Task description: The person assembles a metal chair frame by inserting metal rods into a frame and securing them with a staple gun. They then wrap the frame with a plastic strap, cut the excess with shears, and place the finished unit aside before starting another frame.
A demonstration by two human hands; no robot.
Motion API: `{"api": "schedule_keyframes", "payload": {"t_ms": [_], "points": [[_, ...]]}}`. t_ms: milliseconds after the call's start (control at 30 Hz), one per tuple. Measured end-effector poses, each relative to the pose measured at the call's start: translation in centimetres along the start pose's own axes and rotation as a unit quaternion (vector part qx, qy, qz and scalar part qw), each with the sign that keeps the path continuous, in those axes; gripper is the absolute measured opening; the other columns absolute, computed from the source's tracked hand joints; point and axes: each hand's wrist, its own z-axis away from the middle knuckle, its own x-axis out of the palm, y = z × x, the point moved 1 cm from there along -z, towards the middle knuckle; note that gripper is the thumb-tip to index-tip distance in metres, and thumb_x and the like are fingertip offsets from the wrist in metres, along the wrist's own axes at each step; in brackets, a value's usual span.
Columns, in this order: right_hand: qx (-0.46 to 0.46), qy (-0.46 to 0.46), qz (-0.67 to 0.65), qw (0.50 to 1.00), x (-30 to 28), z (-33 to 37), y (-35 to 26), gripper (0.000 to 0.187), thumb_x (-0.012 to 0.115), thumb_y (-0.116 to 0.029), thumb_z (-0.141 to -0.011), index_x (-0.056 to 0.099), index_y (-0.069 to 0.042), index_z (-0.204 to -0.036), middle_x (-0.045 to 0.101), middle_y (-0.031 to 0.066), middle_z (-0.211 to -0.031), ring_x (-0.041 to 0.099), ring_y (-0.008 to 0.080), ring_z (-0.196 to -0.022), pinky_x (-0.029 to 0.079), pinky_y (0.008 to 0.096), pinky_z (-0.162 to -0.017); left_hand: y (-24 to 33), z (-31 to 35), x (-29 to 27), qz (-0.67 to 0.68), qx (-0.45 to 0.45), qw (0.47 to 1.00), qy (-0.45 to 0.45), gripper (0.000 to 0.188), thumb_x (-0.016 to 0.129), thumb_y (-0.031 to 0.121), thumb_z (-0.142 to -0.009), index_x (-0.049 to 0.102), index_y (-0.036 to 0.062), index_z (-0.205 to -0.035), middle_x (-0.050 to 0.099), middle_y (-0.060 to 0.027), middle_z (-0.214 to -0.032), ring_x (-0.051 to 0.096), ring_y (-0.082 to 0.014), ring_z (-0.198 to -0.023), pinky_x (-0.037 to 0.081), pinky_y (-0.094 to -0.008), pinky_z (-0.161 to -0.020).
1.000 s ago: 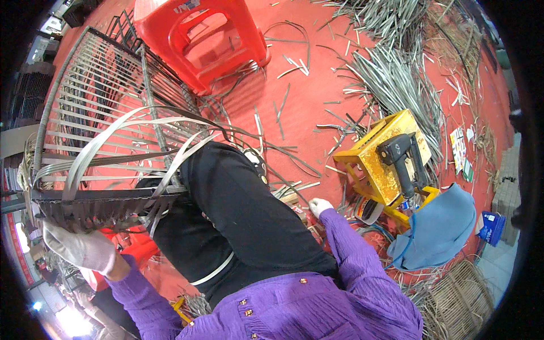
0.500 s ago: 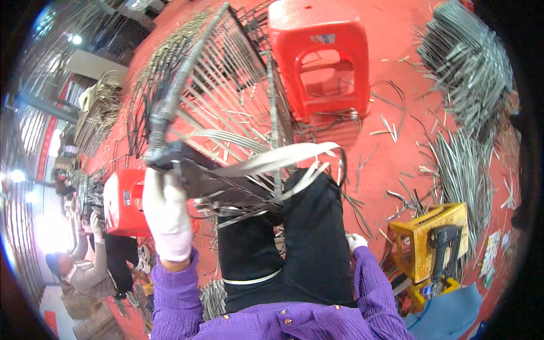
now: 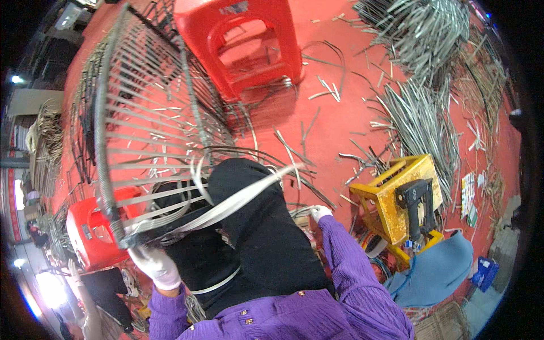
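Observation:
Beside my left thigh, my left hand [image 3: 154,267], in a white glove, is closed around the near corner of a chair-like frame [image 3: 102,124]. Its bars are wrapped in grey strip, and pale flat strips run across it. From that corner a bundle of loose whitish strips [image 3: 243,198] lies over my black-trousered legs. My right hand [image 3: 321,213], also gloved in white, is low beside my right knee. Its fingers look closed, next to some grey strips, but what they hold is too small to make out.
A red plastic stool [image 3: 249,51] stands beyond the frame, and another red stool [image 3: 90,238] is at the left. To the right are a yellow metal stand [image 3: 391,226], a blue cloth [image 3: 436,272] and heaps of grey strips [image 3: 425,130]. A co-worker's sleeve [image 3: 90,323] shows at lower left.
My view has turned, shifting the scene leftward. The frame's held corner has come lower and nearer, and the loose strips now lie across my thighs. My right hand now shows strips beside its fingers.

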Motion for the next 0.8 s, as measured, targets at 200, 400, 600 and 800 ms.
{"api": "schedule_keyframes", "payload": {"t_ms": [200,400,600,800], "points": [[0.235,0.074,-0.181,0.952,1.4,-1.6,6.1,0.025,0.06,-0.025,-0.086,0.073,-0.004,-0.085,0.07,0.0098,-0.071,0.065,0.0184,-0.063,0.051,0.0356,-0.062,-0.2,-0.8,1.8,0.214,-0.056,0.975,0.034,0.037,0.036,0.038,-0.102,0.048,0.0024,-0.099,0.053,-0.0105,-0.09,0.055,-0.0229,-0.087,0.044,-0.0372,-0.095],[0.301,0.329,-0.167,0.879,-0.5,0.3,7.8,0.029,0.056,-0.029,-0.09,0.074,-0.007,-0.096,0.072,0.0168,-0.09,0.07,0.0307,-0.089,0.053,0.0403,-0.082,1.6,-1.0,3.1,0.247,-0.096,0.962,0.058,0.06,0.043,0.066,-0.095,0.045,0.0067,-0.086,0.046,-0.0056,-0.067,0.048,-0.0179,-0.063,0.044,-0.0303,-0.064],[0.175,0.412,-0.242,0.861,-2.7,-3.6,0.8,0.024,0.061,-0.025,-0.09,0.071,-0.007,-0.102,0.071,0.0159,-0.097,0.068,0.0307,-0.092,0.052,0.038,-0.085,-1.2,-0.8,1.5,0.17,-0.006,0.985,0.015,0.059,0.04,0.066,-0.096,0.043,0.0078,-0.087,0.044,-0.0055,-0.076,0.049,-0.0188,-0.071,0.05,-0.035,-0.067],[0.154,0.356,-0.205,0.899,-5.0,-9.8,-7.5,0.027,0.06,-0.033,-0.091,0.069,-0.009,-0.1,0.067,0.0158,-0.099,0.066,0.03,-0.094,0.052,0.0416,-0.084,-1.9,-0.9,1.1,0.16,-0.035,0.986,-0.034,0.048,0.033,0.051,-0.101,0.045,0.0069,-0.086,0.044,-0.0049,-0.083,0.051,-0.0173,-0.081,0.052,-0.0372,-0.085]]}}
